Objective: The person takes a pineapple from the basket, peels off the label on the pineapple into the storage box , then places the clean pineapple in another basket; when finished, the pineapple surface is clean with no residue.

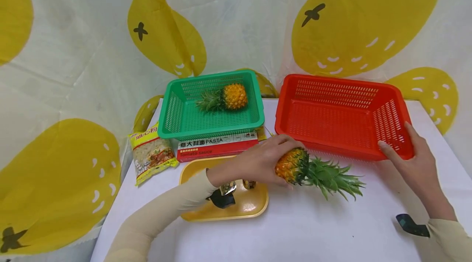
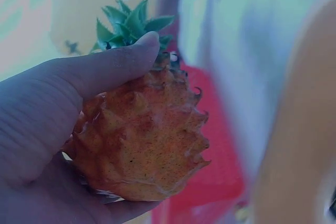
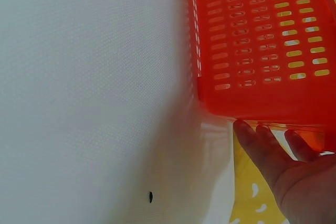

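My left hand (image 1: 263, 159) grips a small pineapple (image 1: 293, 165) lying on the white table, its green crown (image 1: 333, 178) pointing right. The left wrist view shows my thumb (image 2: 121, 64) pressed over the orange fruit (image 2: 144, 140). My right hand (image 1: 409, 157) holds the near right corner of an empty red basket (image 1: 343, 116). Seen from the right wrist, its fingers (image 3: 262, 150) lie against the basket's wall (image 3: 262, 51). A second pineapple (image 1: 228, 97) lies in the green basket (image 1: 212, 124).
A pasta box (image 1: 217, 147) sits under the green basket's front edge. A snack bag (image 1: 151, 156) lies at the table's left edge. A yellow tray (image 1: 247, 206) rests under my left wrist. A printed cloth hangs behind.
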{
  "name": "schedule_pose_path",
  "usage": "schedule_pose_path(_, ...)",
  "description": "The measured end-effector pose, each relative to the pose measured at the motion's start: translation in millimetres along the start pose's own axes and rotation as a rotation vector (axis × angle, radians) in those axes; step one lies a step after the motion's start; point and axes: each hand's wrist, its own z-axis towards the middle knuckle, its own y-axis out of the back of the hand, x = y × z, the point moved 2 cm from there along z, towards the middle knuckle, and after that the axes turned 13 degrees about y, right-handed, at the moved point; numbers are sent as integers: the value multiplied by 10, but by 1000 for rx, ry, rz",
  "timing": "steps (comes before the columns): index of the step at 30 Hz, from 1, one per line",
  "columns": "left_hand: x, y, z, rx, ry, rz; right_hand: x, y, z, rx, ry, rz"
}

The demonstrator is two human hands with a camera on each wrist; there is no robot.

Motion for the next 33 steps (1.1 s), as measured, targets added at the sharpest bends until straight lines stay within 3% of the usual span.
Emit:
schedule_pose_path(5, 139, 376, -176, -71, 34, -21, -23, -3, 16, 0, -2, 22)
schedule_pose_path(11, 473, 805, -411, -178, 90, 62, -20, -17, 11, 11, -17, 27)
schedule_pose_path(16, 758, 1061, -519, -202, 154, 85, -15, -18, -2, 2, -25, 27)
schedule_pose_path(23, 1176, 1254, -593, -189, 265, 63, -32, -11, 18, 24, -24, 22)
schedule_pose_path(33, 1634, 1409, -463, -130, 335, 69, -14, -9, -9, 10, -27, 29)
